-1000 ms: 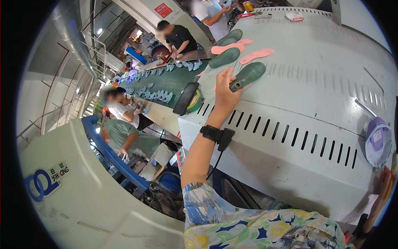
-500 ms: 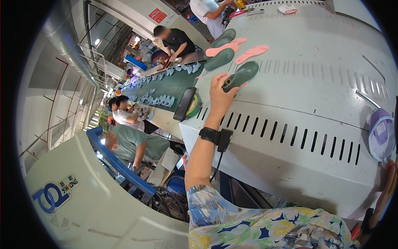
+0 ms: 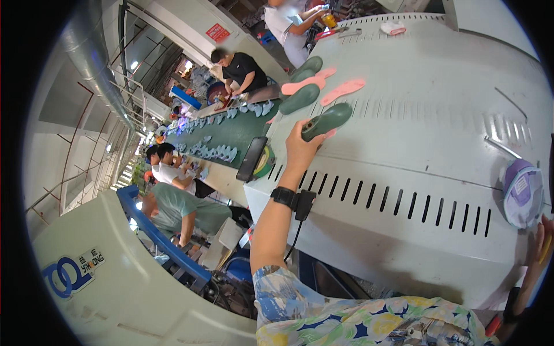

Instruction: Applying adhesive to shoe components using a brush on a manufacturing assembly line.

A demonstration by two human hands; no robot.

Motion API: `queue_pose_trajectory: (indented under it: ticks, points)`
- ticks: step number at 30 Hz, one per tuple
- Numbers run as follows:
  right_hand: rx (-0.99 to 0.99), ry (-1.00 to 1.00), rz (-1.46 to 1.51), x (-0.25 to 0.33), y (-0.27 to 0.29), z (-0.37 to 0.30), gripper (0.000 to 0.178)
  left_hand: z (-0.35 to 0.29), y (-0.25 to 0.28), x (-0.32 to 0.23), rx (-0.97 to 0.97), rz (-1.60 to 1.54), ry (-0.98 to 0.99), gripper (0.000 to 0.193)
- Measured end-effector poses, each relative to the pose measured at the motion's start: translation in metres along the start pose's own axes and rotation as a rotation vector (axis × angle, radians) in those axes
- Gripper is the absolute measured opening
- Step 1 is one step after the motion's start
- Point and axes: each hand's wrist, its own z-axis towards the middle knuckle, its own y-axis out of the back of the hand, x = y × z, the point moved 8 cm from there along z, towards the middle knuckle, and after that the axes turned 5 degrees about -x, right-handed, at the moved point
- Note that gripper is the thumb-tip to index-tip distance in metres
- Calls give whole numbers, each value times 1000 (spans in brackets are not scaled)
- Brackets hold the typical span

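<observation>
A dark green shoe last (image 3: 334, 120) is in my left hand (image 3: 301, 147), my fingers wrapped round its heel end. It is held over the pale machine top, its rounded toe pointing away to the right. A bit of pink shows beneath it. Just beyond lie another green last (image 3: 300, 100) and pink insole-shaped pieces (image 3: 343, 91). At the far right edge, my right hand (image 3: 541, 239) is partly cut off, its visible fingers stretched out. They are close beside a purple and white shoe upper (image 3: 522, 187); whether they touch it is unclear.
The pale machine top (image 3: 404, 150) has a row of slots near its front edge. A black phone-like slab (image 3: 252, 158) and a green tape roll (image 3: 265, 162) sit at its left corner. Several people work along a green conveyor (image 3: 213, 130) carrying light blue shoe parts.
The view has shifted slightly, so most things sit a little further left. My left hand still grips the green shoe last. More of my right hand now shows by the shoe upper.
</observation>
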Motion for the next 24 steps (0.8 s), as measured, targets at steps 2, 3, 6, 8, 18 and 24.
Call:
queue_pose_trajectory:
  ticks: [2,3,6,8,18,24]
  points:
    - [71,312,-334,16,-20,2,21,11,8,10,-43,17,-56,45]
    - [66,330,-335,4,-10,7,21,16,16,18,-81,25,-100,47]
    - [132,283,-679,-43,12,21,30,35,29,44,-130,-38,-101,47]
    - [166,255,-610,-54,12,27,30,47,41,68,-117,-21,-54,47]
    - [115,147,-508,-79,32,41,45,66,43,75,-224,417,-77,62]
    - [364,144,-504,-66,19,52,57,57,33,40,-311,539,-207,69]
